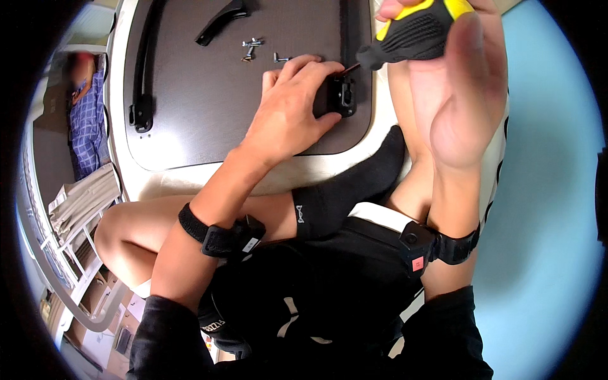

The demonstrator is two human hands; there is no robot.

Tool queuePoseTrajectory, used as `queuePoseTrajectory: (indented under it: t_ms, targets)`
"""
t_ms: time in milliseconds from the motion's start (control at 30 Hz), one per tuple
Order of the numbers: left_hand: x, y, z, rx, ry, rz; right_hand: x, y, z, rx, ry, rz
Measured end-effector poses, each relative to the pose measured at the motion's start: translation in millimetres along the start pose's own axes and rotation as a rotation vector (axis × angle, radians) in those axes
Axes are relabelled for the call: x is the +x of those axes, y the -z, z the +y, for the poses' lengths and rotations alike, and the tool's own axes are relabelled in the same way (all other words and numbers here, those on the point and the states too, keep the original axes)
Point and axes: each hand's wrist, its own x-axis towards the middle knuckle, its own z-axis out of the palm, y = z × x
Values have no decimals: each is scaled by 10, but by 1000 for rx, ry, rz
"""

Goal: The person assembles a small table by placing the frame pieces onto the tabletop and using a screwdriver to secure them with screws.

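My right hand point(465, 95) is closed around the fat handle of a black and yellow screwdriver point(415, 37). Its thin shaft slants down to the left, and the tip meets the top of a black plastic bracket point(346, 98) at the right edge of a dark brown board point(202, 95). With thumb and fingers about the bracket, my left hand point(288, 104) grips it against the board. Part of the bracket is hidden behind those fingers. Just beyond the left hand lies a single screw point(280, 57), with several more loose screws point(251, 47) farther up the board.
A black tubular leg point(142, 63) runs along the board's left side. A black curved piece point(221, 22) lies at the far edge. My black-socked foot point(354, 177) is close to the near edge. Another person point(87, 120) in blue checked clothing is at the far left, past a white rail.
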Motion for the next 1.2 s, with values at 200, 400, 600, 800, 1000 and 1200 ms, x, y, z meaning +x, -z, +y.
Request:
queuePoseTrajectory:
  t_ms: [200,400,600,800,1000,1200]
  targets:
    - [1,4,-5,20,32,-30,44,-241,-276,-85,-133,60]
    - [76,-6,11,34,22,-3,90,-81,-181,64,-92,-21]
    - [84,39,-13,-11,8,-48,136,-199,-271,-106,-170,109]
    - [82,31,-64,-10,13,-82,134,-194,-295,-168,-166,-59]
    - [69,36,-78,-14,-6,-75,81,-112,-176,-12,-155,68]
    - [127,48,-79,51,-41,-157,61,-100,-111,39,-120,105]
